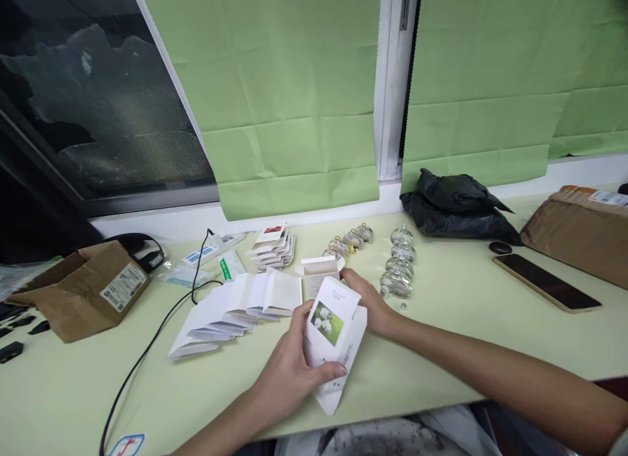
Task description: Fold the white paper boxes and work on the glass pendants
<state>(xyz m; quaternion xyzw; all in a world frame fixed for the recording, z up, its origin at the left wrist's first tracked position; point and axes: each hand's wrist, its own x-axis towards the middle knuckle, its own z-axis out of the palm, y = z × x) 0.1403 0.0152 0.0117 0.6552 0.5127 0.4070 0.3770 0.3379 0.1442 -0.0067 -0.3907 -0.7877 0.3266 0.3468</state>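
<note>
My left hand (299,364) is closed around a white folding carton (338,338), its thumb across the lower front. The carton is tilted and shows a picture of white flowers on green. My right hand (366,299) is just behind it, beside a small white box (318,273) with its top flaps open. Its fingertips are mostly hidden behind the carton, so whether they grip the open box or the carton does not show. To the left lies an overlapping row of flat white cartons (240,302). Another stack of cartons (273,246), with a red picture on top, lies behind.
Several glass jars with ornate lids (398,263) stand in a row on the right; more jars (350,239) are behind. A phone (547,282), black plastic bags (454,204) and a cardboard box (583,230) are farther right. An open cardboard box (81,289) and black cable (147,351) are left.
</note>
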